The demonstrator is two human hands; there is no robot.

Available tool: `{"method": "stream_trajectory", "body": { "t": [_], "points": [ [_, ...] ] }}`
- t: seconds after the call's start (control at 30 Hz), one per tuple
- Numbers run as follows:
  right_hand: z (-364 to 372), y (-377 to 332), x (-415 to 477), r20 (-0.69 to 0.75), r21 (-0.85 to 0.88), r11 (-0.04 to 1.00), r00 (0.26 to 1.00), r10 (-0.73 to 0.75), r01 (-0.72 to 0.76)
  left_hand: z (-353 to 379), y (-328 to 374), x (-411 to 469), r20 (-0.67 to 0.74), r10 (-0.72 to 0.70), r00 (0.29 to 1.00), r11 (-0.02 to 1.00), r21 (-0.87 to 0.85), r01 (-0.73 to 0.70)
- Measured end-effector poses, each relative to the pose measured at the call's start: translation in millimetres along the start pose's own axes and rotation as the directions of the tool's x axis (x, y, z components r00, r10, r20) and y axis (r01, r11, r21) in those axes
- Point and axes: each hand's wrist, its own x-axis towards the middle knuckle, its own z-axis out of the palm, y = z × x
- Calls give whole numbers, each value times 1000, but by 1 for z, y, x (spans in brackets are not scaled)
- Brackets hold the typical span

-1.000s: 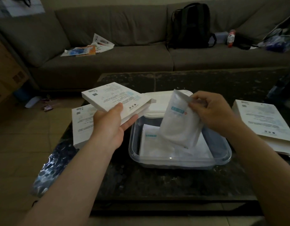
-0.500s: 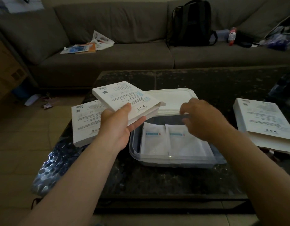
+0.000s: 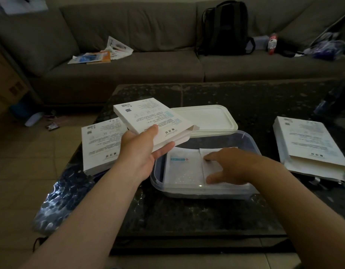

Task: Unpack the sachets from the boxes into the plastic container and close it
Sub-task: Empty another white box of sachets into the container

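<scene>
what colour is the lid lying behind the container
White, or off-white in this dim light: the lid, seen in the head view.

Three white boxes (image 3: 152, 121) (image 3: 101, 144) (image 3: 307, 144); one clear plastic container (image 3: 251, 144); one white lid (image 3: 206, 117); two sachets (image 3: 184, 167) (image 3: 210, 166) visible, perhaps more beneath; one backpack (image 3: 225, 28); two hands (image 3: 137, 160) (image 3: 237, 166).

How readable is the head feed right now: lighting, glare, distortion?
Head view: dim overall, the sofa murky; the white box in the left hand and the sachets under the right hand stand out; small glare specks on the plastic container and a bright reflection at the table corner; wide-angle bending at the edges; box print too small to read.
</scene>
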Motion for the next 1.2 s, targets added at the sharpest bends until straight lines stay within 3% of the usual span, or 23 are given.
{"method": "stream_trajectory", "body": {
  "t": [0.47, 0.7, 0.8, 0.93, 1.03, 1.2],
  "points": [
    [8, 9, 13, 55, -33, 998, 997, 50, -49, 1, -2, -1, 18, -32, 999, 999, 15, 31],
    [8, 8, 11, 13, -16, 998, 998, 67, -67, -2, 2, -5, 37, -55, 998, 998, -19, 56],
    [5, 2, 2, -185, 16, 1000, 983, 19, -16, -2, 6, -7, 53, -77, 996, 996, -44, 80],
    [0, -19, -10, -605, 197, 948, 792, -82, 249, -1, 9, -8, 63, -109, 992, 988, -101, 115],
    [0, -37, -16, -657, 260, 908, 749, -83, 329, 1, 8, -11, 72, -121, 990, 982, -135, 130],
    [3, -41, -10, -688, 249, 905, 721, -85, 344, 2, 8, -12, 71, -123, 990, 981, -144, 132]
  ]
}}
